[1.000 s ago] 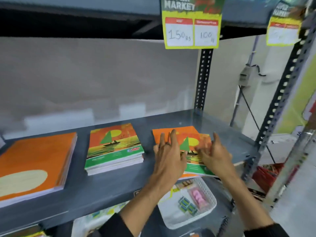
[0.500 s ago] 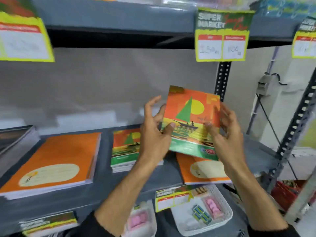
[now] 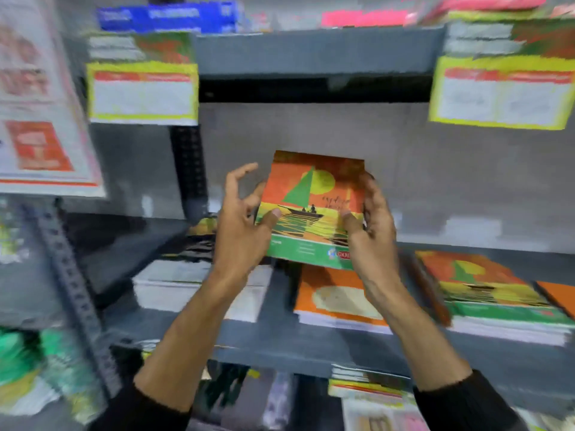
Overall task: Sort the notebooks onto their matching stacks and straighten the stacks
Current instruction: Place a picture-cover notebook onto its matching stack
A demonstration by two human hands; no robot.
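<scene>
Orange-and-green cover: one sailboat notebook (image 3: pixel 312 209) is held up in front of the shelf (image 3: pixel 280 340), cover facing the person, apparently so the design can be read and matched to a stack.
Left hand: the left hand (image 3: pixel 241 231) supports the notebook's left edge; the thumb presses on the cover and the other fingers (image 3: pixel 239 178) curl loosely open behind it.
Right hand: the right hand (image 3: pixel 370 225) clamps the right edge, thumb on the front, fingers wrapped behind.
Grip reason: a two-sided hold keeps the thin notebook flat and upright, a judgement from the posture.
Notebook position: clear of the shelf, in the air, above the gap between the pale stack (image 3: pixel 199 287) and the orange stack (image 3: pixel 336 300).
Matching stack: the sailboat stack (image 3: pixel 497 297) lies to the right on the same shelf; its top cover shows the same design, so it is the likely destination.
Count, held notebooks: one.
Count, stacks on this shelf: three clear, plus one orange corner (image 3: pixel 560 297) at the right edge.
Count, price tags (image 3: pixel 143 91): two hang from the upper shelf; their print is too blurred to read.
Straightening: stack edges are blurred; alignment cannot be judged.
</scene>
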